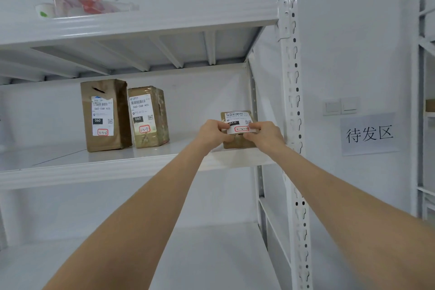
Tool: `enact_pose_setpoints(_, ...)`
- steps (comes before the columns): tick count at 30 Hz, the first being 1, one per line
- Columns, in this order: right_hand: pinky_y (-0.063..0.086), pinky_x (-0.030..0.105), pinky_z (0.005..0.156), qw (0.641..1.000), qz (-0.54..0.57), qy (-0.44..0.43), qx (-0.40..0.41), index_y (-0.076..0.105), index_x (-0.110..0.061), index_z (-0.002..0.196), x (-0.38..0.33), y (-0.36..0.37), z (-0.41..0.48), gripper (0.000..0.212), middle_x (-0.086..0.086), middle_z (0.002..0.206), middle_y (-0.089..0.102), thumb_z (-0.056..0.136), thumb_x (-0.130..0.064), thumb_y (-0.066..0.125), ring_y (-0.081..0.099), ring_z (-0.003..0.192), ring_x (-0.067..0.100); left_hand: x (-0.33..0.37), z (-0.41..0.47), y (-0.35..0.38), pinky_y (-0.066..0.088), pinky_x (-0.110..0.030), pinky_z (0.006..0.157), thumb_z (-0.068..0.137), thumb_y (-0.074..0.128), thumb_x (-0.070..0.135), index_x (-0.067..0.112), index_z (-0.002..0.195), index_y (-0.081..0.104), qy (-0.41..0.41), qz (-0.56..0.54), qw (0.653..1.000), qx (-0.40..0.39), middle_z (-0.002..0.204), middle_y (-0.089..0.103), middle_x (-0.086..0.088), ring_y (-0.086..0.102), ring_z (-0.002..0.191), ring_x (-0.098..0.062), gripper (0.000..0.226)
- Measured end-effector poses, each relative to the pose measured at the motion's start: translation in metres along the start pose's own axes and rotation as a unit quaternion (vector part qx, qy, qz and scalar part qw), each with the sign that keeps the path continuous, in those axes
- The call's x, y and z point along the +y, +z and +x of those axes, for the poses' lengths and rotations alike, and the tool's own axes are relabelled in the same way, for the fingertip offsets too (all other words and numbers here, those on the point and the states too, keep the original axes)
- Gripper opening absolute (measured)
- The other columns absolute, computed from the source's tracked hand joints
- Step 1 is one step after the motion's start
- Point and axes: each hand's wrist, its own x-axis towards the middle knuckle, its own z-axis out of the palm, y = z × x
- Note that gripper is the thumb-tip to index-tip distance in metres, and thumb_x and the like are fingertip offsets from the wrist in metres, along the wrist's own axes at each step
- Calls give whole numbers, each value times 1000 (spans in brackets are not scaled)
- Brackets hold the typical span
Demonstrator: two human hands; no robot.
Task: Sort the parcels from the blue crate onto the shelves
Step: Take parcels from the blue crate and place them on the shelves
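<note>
At your eleven o'clock you have a roll of tape [43,10] just beside a clear bag of red packets [87,0]. At three o'clock, two wall switches [341,106] sit above a paper sign [369,134].

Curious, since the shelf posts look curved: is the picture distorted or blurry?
Head view: wide lens bows the shelf post; light soft, even, shadows faint; label print on the small parcel in the left hand and right hand is smeared.

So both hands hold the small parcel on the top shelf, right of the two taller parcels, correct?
Wrong shelf: the head view shows the small parcel on the middle shelf, held by the left hand and right hand, right of the two taller parcels.
</note>
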Motion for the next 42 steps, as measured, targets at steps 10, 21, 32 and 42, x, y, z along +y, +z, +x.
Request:
enact_pose_setpoints(10, 44, 31, 85, 993, -107, -37, 39, 65, -27, 121, 2, 7, 6, 29, -1, 128, 56, 95, -20, 53, 55, 114, 24, -2, 5, 0, 40, -22, 90, 87, 60, 13, 13, 122, 64, 55, 166, 984, 8, 123, 63, -5, 56, 113, -21, 35)
enact_pose_setpoints(21, 41, 28, 77, 982, -183, -9, 40, 63, -27, 124, -3, 19, 18, 33, 3, 123, 60, 95, -16, 51, 57, 109, 25, -10, 22, 10, 45, -23, 84, 86, 56, 6, 15, 106, 70, 77, 221, 971, 57, 112, 66, -6, 59, 106, -21, 26)
enact_pose_setpoints(32, 46, 30, 76, 977, -210, 18, 19, 65, -19, 121, -2, 35, 49, 35, 9, 115, 63, 92, -7, 50, 60, 101, 28, -19, 54, 21, 45, -24, 92, 87, 48, -3, 16, 114, 67, 38, 215, 975, 47, 123, 60, -7, 56, 112, -23, 38)
enact_pose_setpoints(42, 46, 31, 80, 976, -217, 24, -23, 59, -15, 122, 2, 47, 75, 35, 11, 118, 60, 89, -7, 50, 59, 107, 30, -26, 76, 24, 40, -20, 94, 88, 46, -3, 13, 123, 61, 6, 186, 982, 27, 131, 56, -9, 52, 120, -22, 41)
